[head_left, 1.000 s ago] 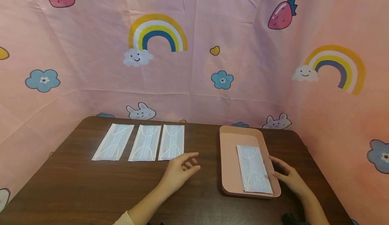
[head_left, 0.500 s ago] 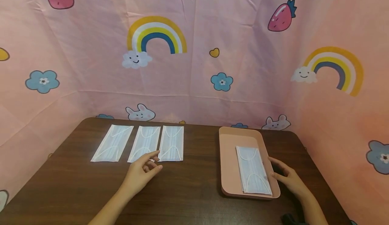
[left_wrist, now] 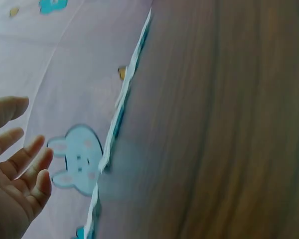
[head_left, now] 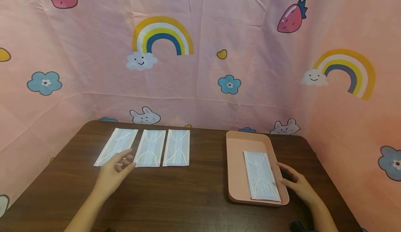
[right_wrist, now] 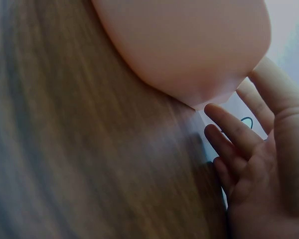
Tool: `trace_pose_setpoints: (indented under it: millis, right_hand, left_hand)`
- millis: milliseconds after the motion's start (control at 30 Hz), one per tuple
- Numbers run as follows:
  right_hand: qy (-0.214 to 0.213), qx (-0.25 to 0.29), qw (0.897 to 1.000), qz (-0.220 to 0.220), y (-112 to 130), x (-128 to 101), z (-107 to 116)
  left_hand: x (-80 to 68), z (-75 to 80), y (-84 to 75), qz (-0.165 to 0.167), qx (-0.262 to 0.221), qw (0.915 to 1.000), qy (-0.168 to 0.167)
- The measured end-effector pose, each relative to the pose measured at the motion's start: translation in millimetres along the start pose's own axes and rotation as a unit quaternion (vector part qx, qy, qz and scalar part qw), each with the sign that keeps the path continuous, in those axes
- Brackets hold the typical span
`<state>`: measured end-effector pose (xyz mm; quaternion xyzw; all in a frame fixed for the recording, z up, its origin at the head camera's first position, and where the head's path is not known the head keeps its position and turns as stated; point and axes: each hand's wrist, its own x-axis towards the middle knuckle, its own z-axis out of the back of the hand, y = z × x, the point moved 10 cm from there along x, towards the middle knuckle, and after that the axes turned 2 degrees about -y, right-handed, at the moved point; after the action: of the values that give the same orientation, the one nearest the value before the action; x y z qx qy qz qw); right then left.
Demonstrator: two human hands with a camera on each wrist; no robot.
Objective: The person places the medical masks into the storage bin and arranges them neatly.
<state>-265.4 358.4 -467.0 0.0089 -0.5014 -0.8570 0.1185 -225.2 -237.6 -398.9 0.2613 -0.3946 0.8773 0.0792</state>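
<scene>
Three white-and-pale-blue face masks lie in a row on the table's left side: a left mask, a middle mask and a right mask. Over the near end of the left mask hovers my left hand, fingers loosely bent and holding nothing; it covers that mask's lower corner. A pink tray stands on the right, with a small stack of face masks inside. My right hand rests against the tray's right side, thumb and fingertips at the rim; in the right wrist view its fingers are fairly straight.
Everything stands on a dark brown wooden table. A pink patterned cloth hangs round its back and sides. Near the bottom right a black strap shows at the right wrist.
My left hand has moved left, from beside the right mask, past the middle one, to the left mask. The right hand, tray and masks have stayed in place.
</scene>
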Motion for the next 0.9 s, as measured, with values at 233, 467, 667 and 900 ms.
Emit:
trace_pose_setpoints:
  millis: [233, 467, 667, 900]
  right_hand:
    - [-0.004, 0.010, 1.000, -0.004, -1, -2, 0]
    - [-0.003, 0.015, 1.000, 0.000, -1, -2, -1]
    - [-0.003, 0.006, 1.000, -0.002, -1, -1, -1]
    - [-0.002, 0.003, 1.000, -0.003, -1, -2, -2]
  left_hand:
    - [6.2, 19.0, 21.6, 0.018, 0.025, 0.9994, -0.017]
    - [10.7, 36.2, 46.7, 0.052, 0.040, 0.9966, -0.050]
    - [13.1, 44.9, 77.9, 0.101, 0.035, 0.9925, -0.060]
    - [14.5, 55.1, 103.4, 0.107, 0.064, 0.9888, -0.082]
